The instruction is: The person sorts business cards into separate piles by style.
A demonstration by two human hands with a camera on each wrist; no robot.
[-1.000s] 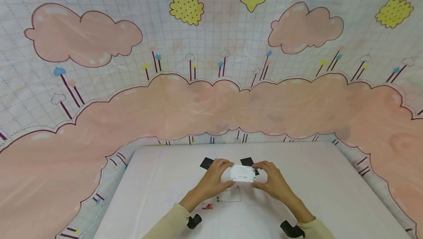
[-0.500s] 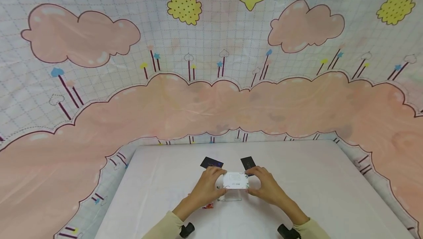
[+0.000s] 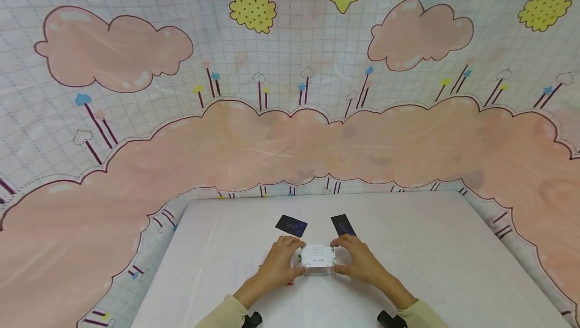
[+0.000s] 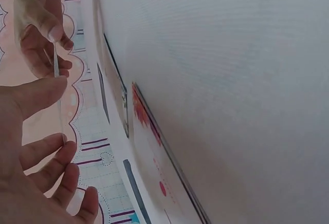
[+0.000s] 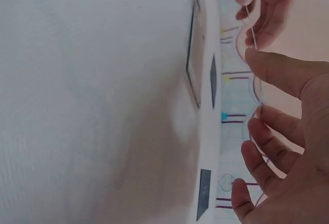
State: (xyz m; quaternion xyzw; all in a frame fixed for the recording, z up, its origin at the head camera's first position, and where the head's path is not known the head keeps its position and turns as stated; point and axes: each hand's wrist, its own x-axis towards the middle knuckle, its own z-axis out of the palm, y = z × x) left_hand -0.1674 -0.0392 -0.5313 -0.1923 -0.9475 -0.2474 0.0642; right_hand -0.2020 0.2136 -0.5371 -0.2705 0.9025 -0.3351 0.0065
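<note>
A white card [image 3: 318,256] with small printed lines and leafy corners is held level above the table. My left hand [image 3: 278,262] pinches its left end between thumb and fingers. At the other end my right hand [image 3: 360,260] pinches it the same way. Both wrist views show the card [image 4: 56,62] edge-on, apart from the tabletop. Beneath it lies another white item [image 3: 319,270], flat and card-shaped, mostly covered in the head view. A white card with red-orange flowers [image 4: 149,126] lies by my left hand, largely hidden by that hand in the head view.
Two black cards lie farther back on the white table: one at the left [image 3: 291,225], one at the right [image 3: 343,224], partly behind my right hand. A cartoon-printed cloth [image 3: 290,146] rises behind the table. Dark wrist straps [image 3: 391,320] sit by the sleeves.
Both hands have brought the white card nearer to me, down and slightly left, over the flat white item. The two black cards behind are more exposed. The pinch at both ends stays.
</note>
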